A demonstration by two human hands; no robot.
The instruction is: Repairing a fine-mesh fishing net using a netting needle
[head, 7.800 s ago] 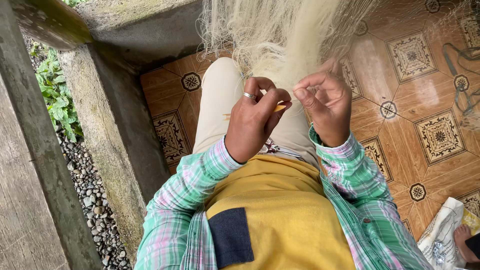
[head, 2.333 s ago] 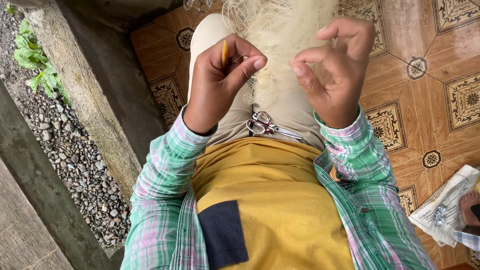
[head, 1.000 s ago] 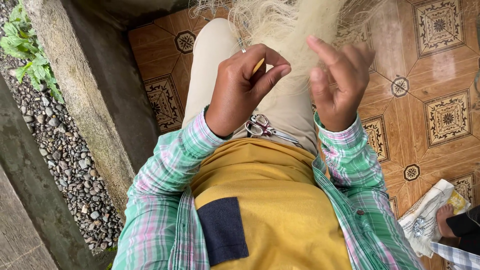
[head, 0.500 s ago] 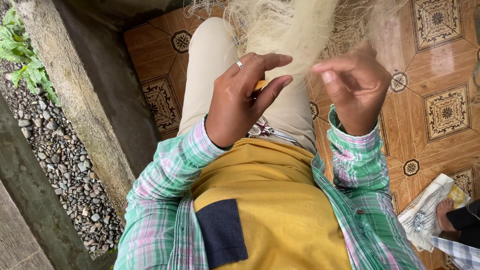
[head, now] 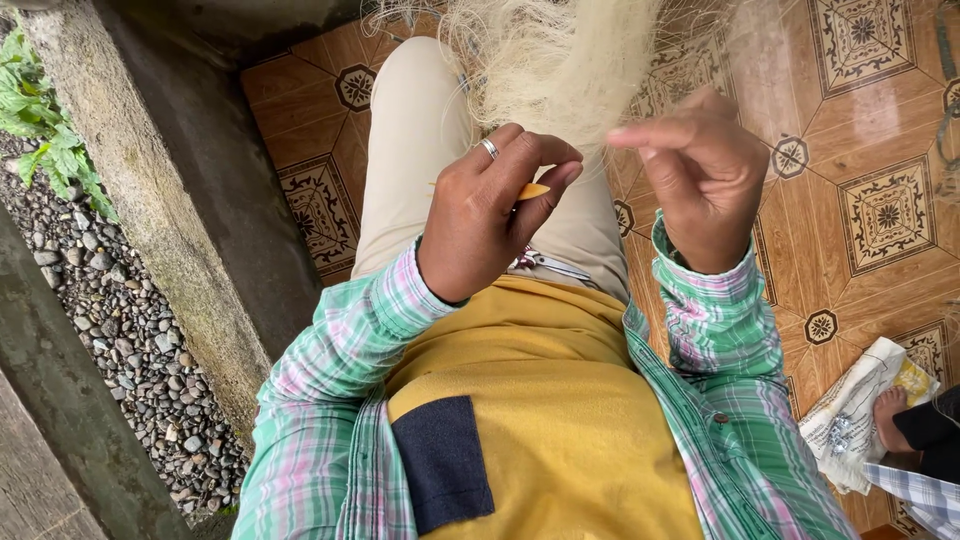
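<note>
My left hand (head: 490,215), with a ring on one finger, grips a small orange-yellow tool (head: 533,190) between thumb and fingers above my lap. My right hand (head: 705,175) is raised beside it, its fingertips pinched on thin strands at the edge of a pale, fluffy fibre bundle (head: 560,60). The bundle lies over my beige trouser leg (head: 420,130). A small pair of scissors (head: 548,264) rests on my lap just under the left hand, partly hidden by it.
Patterned brown floor tiles (head: 860,200) lie to the right. A concrete ledge (head: 170,230) runs along the left, with gravel (head: 120,340) and green plants (head: 40,130) beyond. Another person's foot (head: 890,415) rests on a white printed sack (head: 850,410) at lower right.
My left hand's fingers have curled closer around the orange tool. The right hand has kept its pinch and shifted slightly toward the fibre bundle.
</note>
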